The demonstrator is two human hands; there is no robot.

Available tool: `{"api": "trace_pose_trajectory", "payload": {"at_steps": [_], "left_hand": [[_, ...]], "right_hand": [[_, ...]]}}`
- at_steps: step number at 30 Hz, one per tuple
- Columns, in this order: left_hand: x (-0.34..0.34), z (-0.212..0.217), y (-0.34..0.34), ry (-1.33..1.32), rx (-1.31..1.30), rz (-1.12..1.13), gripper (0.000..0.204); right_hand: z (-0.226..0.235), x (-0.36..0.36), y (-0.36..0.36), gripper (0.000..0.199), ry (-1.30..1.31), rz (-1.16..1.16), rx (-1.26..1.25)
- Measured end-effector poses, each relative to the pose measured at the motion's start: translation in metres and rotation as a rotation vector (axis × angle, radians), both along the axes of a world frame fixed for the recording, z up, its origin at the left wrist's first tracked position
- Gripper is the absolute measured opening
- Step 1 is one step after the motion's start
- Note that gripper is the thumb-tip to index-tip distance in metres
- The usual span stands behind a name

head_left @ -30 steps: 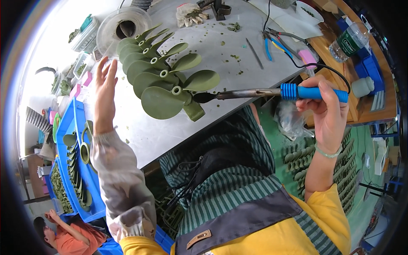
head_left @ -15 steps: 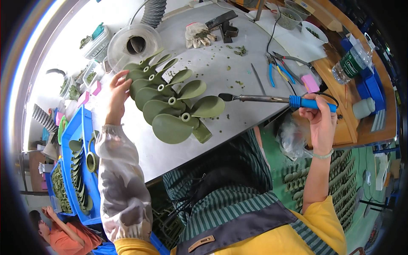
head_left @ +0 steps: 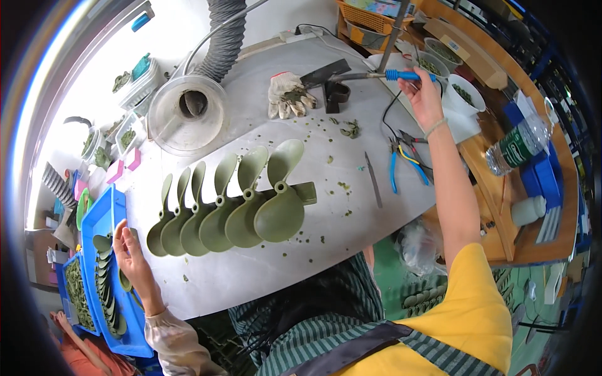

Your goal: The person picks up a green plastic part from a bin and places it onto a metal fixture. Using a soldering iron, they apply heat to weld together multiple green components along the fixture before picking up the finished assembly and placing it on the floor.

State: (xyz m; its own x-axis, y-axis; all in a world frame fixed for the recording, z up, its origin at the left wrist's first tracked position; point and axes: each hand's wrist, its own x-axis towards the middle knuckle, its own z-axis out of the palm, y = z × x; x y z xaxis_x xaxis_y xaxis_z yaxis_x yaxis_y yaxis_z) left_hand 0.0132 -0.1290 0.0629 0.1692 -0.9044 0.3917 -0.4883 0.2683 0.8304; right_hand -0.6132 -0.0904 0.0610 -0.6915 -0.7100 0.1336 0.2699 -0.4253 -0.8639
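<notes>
My right hand [head_left: 425, 100] grips the blue handle of a soldering iron [head_left: 357, 76] at the far right of the table. The iron's shaft points left, its tip end at a black metal stand [head_left: 336, 94]. On the table lies a row of olive-green propellers [head_left: 279, 216] with rounded blades, joined along a green bar [head_left: 306, 193]. Off the left end of that row, my left hand [head_left: 133, 257] is raised with fingers apart, holding nothing. A blue tray [head_left: 111, 210] with more green propellers stands just left of it.
A stained work glove [head_left: 288, 95] lies by the stand. Pliers [head_left: 396, 164] and a thin pointed tool [head_left: 374, 180] lie at right, among green crumbs. A clear funnel with a grey hose [head_left: 226, 37] stands at back left. Bowls and a water bottle [head_left: 517, 147] are at right.
My right hand has carried the soldering iron away from the propellers, up to the stand. My left hand has let go of the propeller row, now lying on the table, and moved left and nearer me.
</notes>
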Motion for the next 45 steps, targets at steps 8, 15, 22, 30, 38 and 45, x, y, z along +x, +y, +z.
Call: {"api": "trace_pose_trajectory", "payload": {"at_steps": [8,15,22,30,38,45], "left_hand": [[-0.008,-0.028,0.005,0.888,0.563,-0.539,0.080],[0.003,-0.058,0.056,0.666,0.501,-0.474,0.055],[-0.052,-0.070,0.080,0.469,0.537,-0.485,0.053],[-0.079,-0.038,0.075,-0.043,0.179,-0.337,0.023],[-0.095,-0.016,0.062,0.232,0.283,-0.349,0.034],[-0.108,-0.032,0.092,0.172,0.271,-0.314,0.030]], "right_hand": [[-0.029,-0.072,-0.100,0.022,-0.126,0.224,0.137],[-0.023,-0.049,-0.109,0.030,-0.014,0.365,0.251],[-0.014,-0.017,-0.031,0.034,-0.067,0.164,0.312],[-0.001,0.097,0.114,0.022,0.199,0.395,0.404],[-0.031,0.232,0.163,0.024,0.234,0.707,0.420],[-0.055,0.342,0.158,0.046,0.259,0.708,0.217]]}}
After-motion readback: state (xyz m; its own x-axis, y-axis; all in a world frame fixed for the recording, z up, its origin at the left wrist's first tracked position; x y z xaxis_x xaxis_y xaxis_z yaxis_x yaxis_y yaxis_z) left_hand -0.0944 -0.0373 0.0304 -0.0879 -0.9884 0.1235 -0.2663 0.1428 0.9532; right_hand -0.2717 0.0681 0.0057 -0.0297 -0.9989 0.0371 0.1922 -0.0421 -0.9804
